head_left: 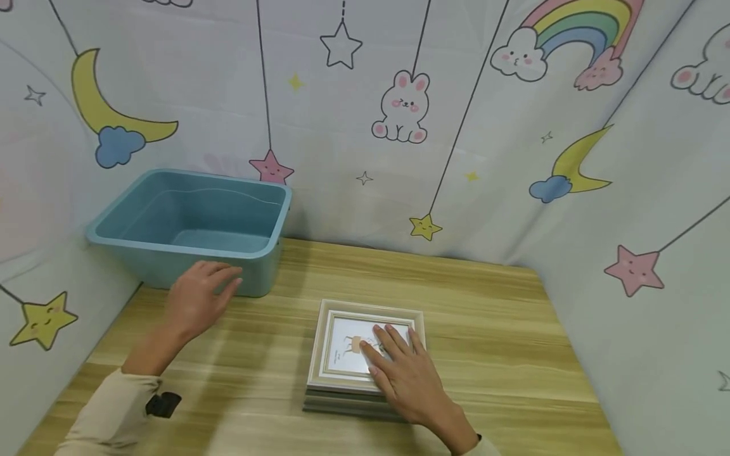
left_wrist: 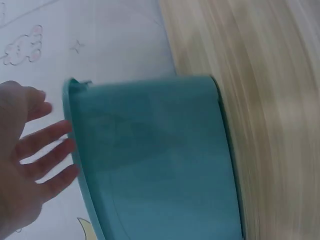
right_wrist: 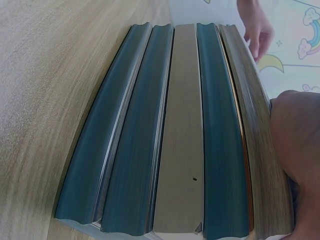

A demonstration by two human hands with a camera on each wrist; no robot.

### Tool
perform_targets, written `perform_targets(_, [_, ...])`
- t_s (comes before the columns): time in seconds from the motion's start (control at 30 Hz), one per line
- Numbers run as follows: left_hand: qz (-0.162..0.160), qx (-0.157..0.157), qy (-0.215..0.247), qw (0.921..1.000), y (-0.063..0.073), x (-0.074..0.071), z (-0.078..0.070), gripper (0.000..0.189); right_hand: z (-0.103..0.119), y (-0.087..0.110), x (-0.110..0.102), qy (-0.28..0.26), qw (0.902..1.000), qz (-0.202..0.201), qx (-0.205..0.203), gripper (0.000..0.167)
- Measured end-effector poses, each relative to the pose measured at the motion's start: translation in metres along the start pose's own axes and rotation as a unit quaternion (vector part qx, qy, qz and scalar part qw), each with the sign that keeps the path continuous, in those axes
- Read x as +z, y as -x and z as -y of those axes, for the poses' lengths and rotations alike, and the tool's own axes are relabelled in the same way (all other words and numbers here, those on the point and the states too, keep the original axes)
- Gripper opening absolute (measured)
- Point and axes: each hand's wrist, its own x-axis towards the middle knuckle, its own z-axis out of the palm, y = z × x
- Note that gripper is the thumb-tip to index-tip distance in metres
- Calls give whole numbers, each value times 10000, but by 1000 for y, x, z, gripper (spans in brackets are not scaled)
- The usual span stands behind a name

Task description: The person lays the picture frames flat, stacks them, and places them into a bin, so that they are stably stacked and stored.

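A stack of picture frames lies on the table, the top picture frame (head_left: 341,364) having a cream border around a white print with a small drawing. My right hand (head_left: 407,380) rests flat on that frame, fingers spread over its right part. Frame edges in blue-green, beige and brown (right_wrist: 225,135) line up closely in the right wrist view. My left hand (head_left: 199,297) is held in front of the blue plastic bin (head_left: 194,250), fingers loosely bent and holding nothing. In the left wrist view the left hand (left_wrist: 30,155) appears beside the bin's rim; contact cannot be told.
The wood-grain table (head_left: 502,354) stands against a white curtain (head_left: 342,114) printed with stars, moons and rabbits, which also runs along both sides. The bin sits at the back left, near the curtain.
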Motion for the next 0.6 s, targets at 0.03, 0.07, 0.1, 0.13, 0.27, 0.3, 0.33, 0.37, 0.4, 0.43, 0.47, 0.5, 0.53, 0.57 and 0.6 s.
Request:
perform_targets(0.03, [-141,80,-96,9998,-1,-1,6,33,0,0,0,-8,10000,-7,2,45])
perform_targets(0.07, [-266,141,-184,9994,-1,-2,12,36,0,0,0,-19,10000,-12,4,45])
perform_targets(0.1, [-357,173,-265,9989,-2,-2,18,37,0,0,-1,-23,10000,-25,5,45])
perform_targets(0.13, [-450,169,-325,9983,-2,-3,24,39,0,0,-1,-34,10000,-30,4,45])
perform_targets(0.27, [-677,-169,-530,9962,-2,-4,44,38,0,0,-1,-57,10000,-71,-9,45])
perform_targets(0.3, [-693,-285,-574,9955,-2,-4,49,38,0,0,-1,-53,10000,-76,-10,45])
perform_targets(0.33, [-704,-388,-595,9950,-2,-4,52,36,0,1,-1,-50,10000,-76,-11,45])
perform_targets(0.37, [-705,-478,-626,9944,-1,-4,55,35,0,1,-1,-46,10000,-77,-12,45])
perform_targets(0.4, [-696,-537,-664,9939,-1,-3,58,34,1,1,-1,-47,10000,-82,-11,45])
perform_targets(0.43, [-685,-562,-698,9936,-1,-3,60,33,1,1,-1,-45,9999,-89,-10,45])
perform_targets(0.47, [-695,-565,-732,9933,-1,-2,62,32,1,1,-1,-44,9999,-102,-10,45])
perform_targets(0.5, [-718,-550,-772,9929,-1,-1,63,32,0,0,-1,-42,9999,-118,-17,45])
perform_targets(0.53, [-735,-529,-791,9927,-1,0,64,31,0,1,-1,-42,9999,-129,-17,45])
perform_targets(0.57, [-767,-518,-804,9925,-1,1,64,31,1,1,-1,-38,9999,-141,-16,45])
perform_targets(0.6, [-788,-498,-838,9921,-1,3,64,30,0,1,-1,-34,9999,-151,-12,44])
